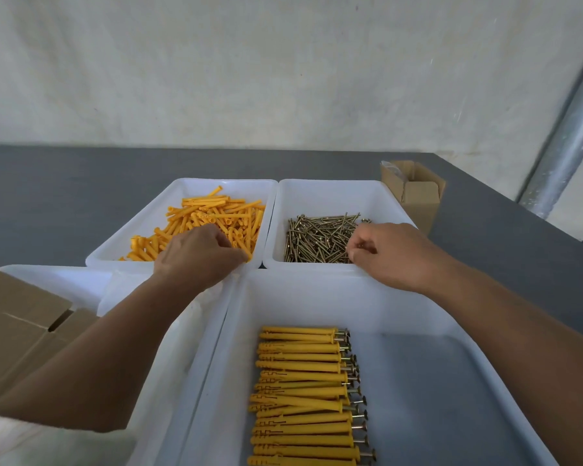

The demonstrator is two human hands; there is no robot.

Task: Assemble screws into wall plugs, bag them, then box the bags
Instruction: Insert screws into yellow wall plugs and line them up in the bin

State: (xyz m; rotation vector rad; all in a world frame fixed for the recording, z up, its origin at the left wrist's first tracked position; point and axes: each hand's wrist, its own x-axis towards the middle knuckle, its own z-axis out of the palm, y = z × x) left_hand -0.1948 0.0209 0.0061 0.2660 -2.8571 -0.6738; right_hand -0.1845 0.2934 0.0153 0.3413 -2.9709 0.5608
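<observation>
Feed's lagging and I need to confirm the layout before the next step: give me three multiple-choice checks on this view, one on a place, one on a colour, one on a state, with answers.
1. Where is the white plastic screw bin holding loose brass-coloured screws?
A. Right of the white plastic plug bin.
B. Left of it.
C. Inside a cardboard box.

2. What colour are the loose plastic wall plugs?
A. Blue.
B. Yellow-orange.
C. Green.

3. How do the assembled plug-and-screw sets lie in the near white plastic bin?
A. Sealed in bags.
B. Heaped loosely.
C. Side by side in a row.

1 A: the two bins stand side by side, screws on the right.
2 B: the pile is yellow-orange.
3 C: they lie parallel, screw heads to the right.
</observation>
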